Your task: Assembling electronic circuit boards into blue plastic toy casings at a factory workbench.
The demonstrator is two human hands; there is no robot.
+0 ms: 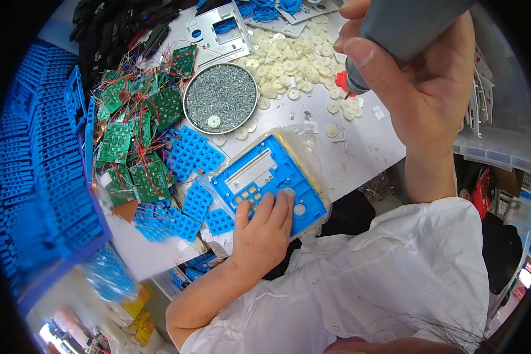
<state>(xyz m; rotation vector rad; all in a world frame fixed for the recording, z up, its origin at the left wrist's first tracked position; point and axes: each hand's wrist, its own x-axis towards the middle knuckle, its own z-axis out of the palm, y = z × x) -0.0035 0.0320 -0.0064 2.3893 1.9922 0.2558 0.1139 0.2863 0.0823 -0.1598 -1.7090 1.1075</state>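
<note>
A blue plastic casing point(310, 206) lies on a clear plastic bag at the table's near edge. My left hand point(262, 233) holds it down from above, fingers bent and pressed together on its inner side. A whitish round piece shows at the fingertips. My right hand point(419, 88) is raised at the upper right, wrapped round a dark grey electric screwdriver point(401, 29). The screwdriver's tip point(351, 88) points down and left, above the table and apart from the casing. A red piece shows beside the tip. The screwdriver's upper end is cut off by the picture's edge.
A round metal tin of small screws point(221, 94) stands beyond the casing. Cream plastic discs point(283, 59) are heaped behind it. Green circuit boards with wires point(141, 130) and blue button pads point(194, 150) lie to the left. Stacked blue parts point(41, 153) fill the far left.
</note>
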